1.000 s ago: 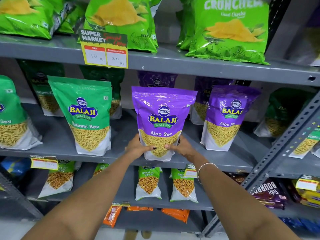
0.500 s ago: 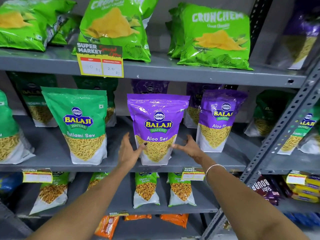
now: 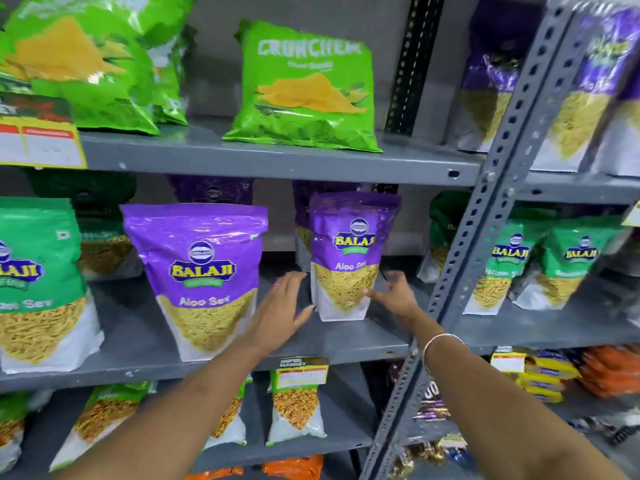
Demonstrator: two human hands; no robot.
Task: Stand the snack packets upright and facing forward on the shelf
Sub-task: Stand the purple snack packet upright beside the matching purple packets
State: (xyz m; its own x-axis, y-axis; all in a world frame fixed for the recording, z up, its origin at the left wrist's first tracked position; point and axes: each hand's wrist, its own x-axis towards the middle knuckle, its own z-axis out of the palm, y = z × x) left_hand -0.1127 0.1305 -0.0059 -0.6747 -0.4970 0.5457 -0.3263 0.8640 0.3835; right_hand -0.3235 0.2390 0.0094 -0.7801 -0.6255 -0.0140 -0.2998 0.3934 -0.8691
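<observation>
A purple Aloo Sev packet [image 3: 201,271] stands upright at the front of the grey middle shelf [image 3: 346,344], label forward. A second, smaller-looking purple Aloo Sev packet [image 3: 349,258] stands further back and to the right, also upright. My left hand [image 3: 282,308] is open just left of that second packet's base, fingers spread, thumb near its lower left corner. My right hand [image 3: 394,294] is open at its lower right side, fingertips touching or nearly touching the bag. More purple packets stand behind both in shadow.
A green Ratlami Sev packet [image 3: 34,282] stands at the left. Green Crunchem bags [image 3: 308,88] lean on the shelf above. A slotted grey upright post [image 3: 485,244] runs diagonally right of my right wrist, with more green packets [image 3: 509,265] beyond it.
Both hands let go of the front purple packet and moved right to the second purple packet. The camera view swung right and closer.
</observation>
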